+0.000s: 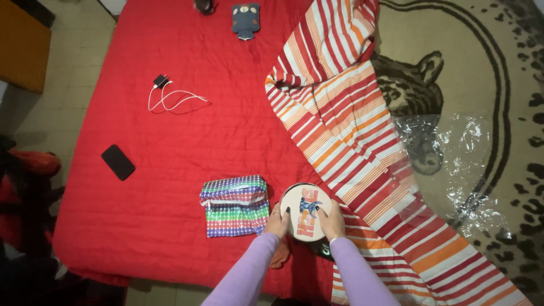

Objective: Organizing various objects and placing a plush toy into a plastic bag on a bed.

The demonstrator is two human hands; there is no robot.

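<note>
Round printed tin (306, 212) gripped at both sides, left hand (277, 222) and right hand (332, 222) closed around rim, over red bedspread (187, 147) beside folded dotted cloth (234, 205). Holding stage; steady level grip needed.

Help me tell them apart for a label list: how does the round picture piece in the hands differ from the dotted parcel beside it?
The round piece is a pale disc with a cartoon picture; the dotted parcel is boxy, wrapped in rows of many-coloured dots. The round piece is held by the left hand and right hand; the parcel lies untouched. The disc is the narrower of the two. Both sit near the front edge of the red bedcover.
</note>
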